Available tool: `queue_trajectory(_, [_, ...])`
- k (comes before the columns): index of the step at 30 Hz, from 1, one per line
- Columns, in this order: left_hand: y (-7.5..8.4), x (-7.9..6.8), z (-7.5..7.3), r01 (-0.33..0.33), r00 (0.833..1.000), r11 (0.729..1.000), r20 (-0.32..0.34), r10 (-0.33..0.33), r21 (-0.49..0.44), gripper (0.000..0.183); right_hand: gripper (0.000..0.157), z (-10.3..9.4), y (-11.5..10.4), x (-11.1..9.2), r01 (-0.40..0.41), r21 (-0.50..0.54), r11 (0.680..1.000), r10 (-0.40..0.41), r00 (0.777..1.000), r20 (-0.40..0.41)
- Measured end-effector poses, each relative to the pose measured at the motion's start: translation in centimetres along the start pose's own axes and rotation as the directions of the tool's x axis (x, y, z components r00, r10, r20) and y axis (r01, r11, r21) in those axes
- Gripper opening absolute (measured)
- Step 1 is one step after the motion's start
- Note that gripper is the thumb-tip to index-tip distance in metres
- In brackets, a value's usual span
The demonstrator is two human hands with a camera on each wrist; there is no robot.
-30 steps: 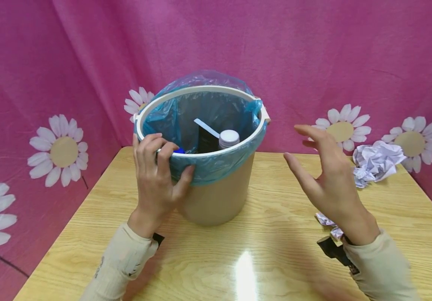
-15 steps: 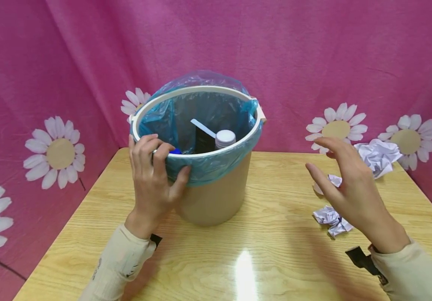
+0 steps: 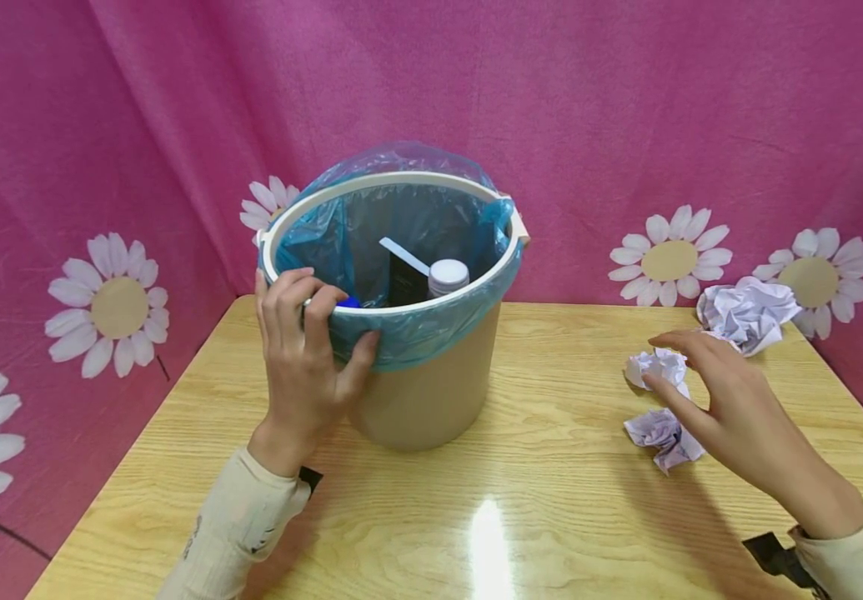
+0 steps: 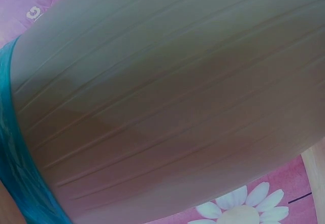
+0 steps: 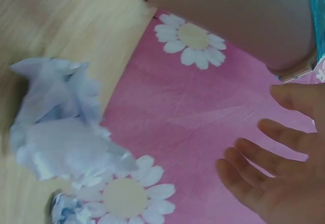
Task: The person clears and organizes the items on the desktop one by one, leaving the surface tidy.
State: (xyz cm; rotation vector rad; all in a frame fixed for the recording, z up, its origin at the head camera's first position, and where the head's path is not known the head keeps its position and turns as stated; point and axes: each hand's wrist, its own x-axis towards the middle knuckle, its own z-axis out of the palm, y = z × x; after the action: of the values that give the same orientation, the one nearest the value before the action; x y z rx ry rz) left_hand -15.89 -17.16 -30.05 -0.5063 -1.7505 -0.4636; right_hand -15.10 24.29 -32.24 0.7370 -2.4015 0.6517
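A beige bin (image 3: 423,400) with a blue bag (image 3: 431,333) folded over its rim stands on the table. My left hand (image 3: 299,358) grips its near-left rim, fingers over the top and thumb on the outside; the left wrist view shows mostly the bin's ribbed wall (image 4: 177,102). Inside are a white-capped bottle (image 3: 448,277), a black item with a white edge (image 3: 404,279) and something blue (image 3: 348,302). My right hand (image 3: 739,408) hovers with fingers spread beside a crumpled paper ball (image 3: 656,367); nothing is held. A nearer crumpled paper (image 3: 664,437) lies below it.
A larger crumpled paper (image 3: 750,312) lies at the table's back right, against the curtain. The pink flowered curtain (image 3: 566,150) borders the wooden table (image 3: 551,500) at the back and sides.
My right hand has moved right and down, away from the bin and over to the crumpled papers. The left hand keeps its hold on the rim.
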Motion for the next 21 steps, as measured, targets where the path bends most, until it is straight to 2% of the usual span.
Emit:
queue_trajectory(3, [-0.1,0.1,-0.1,0.002,1.0,1.0,0.003,-0.002,0.003,0.046,0.041,0.1,1.0,-0.7,-0.014,0.0,1.0,0.014,0.997,0.072])
queue_trajectory(6, [-0.2,0.1,-0.1,0.002,1.0,1.0,0.001,-0.002,0.005,0.046,0.044,0.4,2.1,-1.6,-0.013,-0.024,1.0,0.017,0.984,0.176])
queue_trajectory(8, [-0.2,0.1,-0.1,0.003,1.0,1.0,-0.001,-0.002,0.006,0.046,0.047,0.6,2.9,-2.1,-0.014,-0.042,0.999,0.025,0.963,0.267])
queue_trajectory(12, [-0.3,0.1,-0.1,0.004,1.0,1.0,-0.005,-0.004,0.005,0.046,0.049,1.0,4.0,-2.9,-0.034,-0.088,0.996,0.068,0.905,0.421])
queue_trajectory(15, [-0.3,0.0,0.0,0.002,1.0,1.0,-0.005,-0.002,0.005,0.046,0.05,1.4,4.5,-3.3,-0.047,-0.113,0.993,0.095,0.879,0.467])
queue_trajectory(21, [-0.2,0.0,0.1,-0.008,1.0,1.0,-0.009,0.008,0.0,0.045,0.056,1.9,5.2,-3.9,-0.058,-0.135,0.989,0.119,0.859,0.498])
